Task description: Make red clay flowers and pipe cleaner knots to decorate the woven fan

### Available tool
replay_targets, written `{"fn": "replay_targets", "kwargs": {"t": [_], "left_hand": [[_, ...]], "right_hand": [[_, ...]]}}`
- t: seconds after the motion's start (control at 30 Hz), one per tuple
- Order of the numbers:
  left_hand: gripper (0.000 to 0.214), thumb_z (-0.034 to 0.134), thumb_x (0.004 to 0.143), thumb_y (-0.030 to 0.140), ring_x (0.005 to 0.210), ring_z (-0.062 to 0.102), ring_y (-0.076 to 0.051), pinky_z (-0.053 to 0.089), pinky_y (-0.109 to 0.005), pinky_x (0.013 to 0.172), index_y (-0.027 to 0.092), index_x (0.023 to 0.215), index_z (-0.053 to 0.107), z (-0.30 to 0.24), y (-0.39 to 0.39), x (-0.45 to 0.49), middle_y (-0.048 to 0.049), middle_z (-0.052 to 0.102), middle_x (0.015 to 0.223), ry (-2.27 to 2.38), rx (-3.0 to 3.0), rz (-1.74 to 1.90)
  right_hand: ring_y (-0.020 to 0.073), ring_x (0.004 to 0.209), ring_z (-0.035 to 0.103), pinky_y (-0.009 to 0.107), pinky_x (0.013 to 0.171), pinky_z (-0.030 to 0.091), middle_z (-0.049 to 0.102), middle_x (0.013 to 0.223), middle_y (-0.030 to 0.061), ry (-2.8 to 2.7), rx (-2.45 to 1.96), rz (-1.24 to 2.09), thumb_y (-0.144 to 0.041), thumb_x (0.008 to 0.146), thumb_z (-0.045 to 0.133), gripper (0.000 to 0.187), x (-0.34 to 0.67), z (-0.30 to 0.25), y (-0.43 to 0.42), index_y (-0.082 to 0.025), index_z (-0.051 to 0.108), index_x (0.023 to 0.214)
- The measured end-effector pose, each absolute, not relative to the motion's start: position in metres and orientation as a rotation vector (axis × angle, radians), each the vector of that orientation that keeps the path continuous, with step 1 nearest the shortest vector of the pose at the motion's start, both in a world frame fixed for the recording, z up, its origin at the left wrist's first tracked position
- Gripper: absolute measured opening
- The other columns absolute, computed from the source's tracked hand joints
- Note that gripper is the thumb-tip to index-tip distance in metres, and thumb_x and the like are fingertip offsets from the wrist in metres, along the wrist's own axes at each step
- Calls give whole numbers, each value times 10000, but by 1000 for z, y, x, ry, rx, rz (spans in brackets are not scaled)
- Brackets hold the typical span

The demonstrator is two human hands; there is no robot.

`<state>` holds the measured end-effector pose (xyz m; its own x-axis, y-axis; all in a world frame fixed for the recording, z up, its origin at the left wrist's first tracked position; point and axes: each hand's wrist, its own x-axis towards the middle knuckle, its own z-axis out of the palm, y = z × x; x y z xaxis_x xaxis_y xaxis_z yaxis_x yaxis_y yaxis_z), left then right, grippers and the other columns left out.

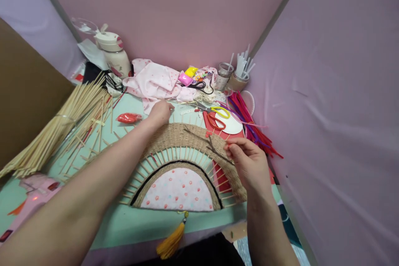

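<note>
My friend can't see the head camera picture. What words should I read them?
A person's right hand pinches a small red bit beside a dark twig, over a woven fan-shaped craft with a flowery half-circle centre and yellow tassel. The left hand is by the craft's far edge; scissors and thin sticks lie around.

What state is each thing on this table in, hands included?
Bare left hand: fingers curled, grip unclear.
Bare right hand: pinching a small red bit.
Tan woven half-round fan with floral centre: lying flat.
Thin dark twig: forked, over the fan.
Yellow thread tassel: hanging over the table edge.
Pink glue gun: light glowing.
Cream cylindrical bottle: standing, lid on.
Pink patterned cloth: crumpled.
Pale bamboo stick bundle: banded.
Yellow and orange scissors: handles spread.
</note>
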<state>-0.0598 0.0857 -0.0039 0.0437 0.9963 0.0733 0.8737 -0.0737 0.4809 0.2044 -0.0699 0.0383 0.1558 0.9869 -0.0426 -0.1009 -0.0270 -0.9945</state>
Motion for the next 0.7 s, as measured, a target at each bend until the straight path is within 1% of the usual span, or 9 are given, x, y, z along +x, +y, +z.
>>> {"fn": "replay_targets", "kwargs": {"t": [0.1,0.17,0.2,0.3,0.4,0.5,0.57,0.63,0.7], "left_hand": [[328,579,794,164,1083,600,-325,415,-421,966,122,1089,717,2,74,-55,-174,686,1126,1919,2033,612],[397,558,828,202,1164,553,-306,388,-425,1016,131,1207,653,11,55,-42,-168,625,1259,1921,2002,753],[386,547,845,228,1125,576,-272,414,-392,997,131,1204,648,14,43,-33,-154,633,1248,1831,1901,968],[300,607,800,264,967,629,-202,472,-329,907,175,1075,690,20,13,-3,-87,694,1120,1506,1539,1312],[203,635,745,225,795,624,-163,484,-300,792,146,922,693,20,4,11,-63,704,895,1400,1151,1379],[254,653,726,236,701,579,-141,457,-278,709,135,958,681,22,16,-1,-24,662,780,1404,1078,1365],[256,656,725,242,701,565,-146,434,-275,699,139,958,689,26,27,-16,-14,649,758,1523,1232,1332],[215,610,783,307,703,562,-162,414,-281,686,141,882,703,30,35,-28,-21,647,736,1649,1398,1219],[308,528,850,400,692,563,-179,396,-288,661,152,798,704,32,39,-34,-26,639,695,1699,1554,1071]], "right_hand": [[86,553,476,217,528,377,571,607,-39,-1022,-1218,1125,-350,794,680,185,203,33,-68,-184,620,739],[83,550,451,213,524,360,535,603,-47,-1052,-1207,1089,-391,837,641,244,199,31,-67,-185,588,717],[83,553,452,212,528,363,537,613,-47,-1076,-1208,1071,-397,846,634,246,196,31,-67,-187,590,726],[99,613,515,222,582,418,614,710,-23,-1173,-1219,1035,-352,827,663,159,186,30,-69,-194,650,814],[127,735,589,257,694,470,683,854,9,-1253,-1222,1020,-306,818,673,140,180,30,-72,-212,699,918],[128,763,586,259,713,467,684,878,11,-1302,-1268,983,-300,837,652,179,182,30,-76,-224,716,985],[111,669,542,234,626,437,649,769,-9,-1305,-1304,977,-313,841,643,155,188,29,-78,-207,716,928],[94,575,477,217,543,387,572,641,-37,-1297,-1321,992,-327,845,630,156,193,29,-81,-186,682,801],[84,535,432,210,512,356,500,576,-55,-1313,-1328,987,-325,848,616,219,198,29,-84,-178,614,685]]}}
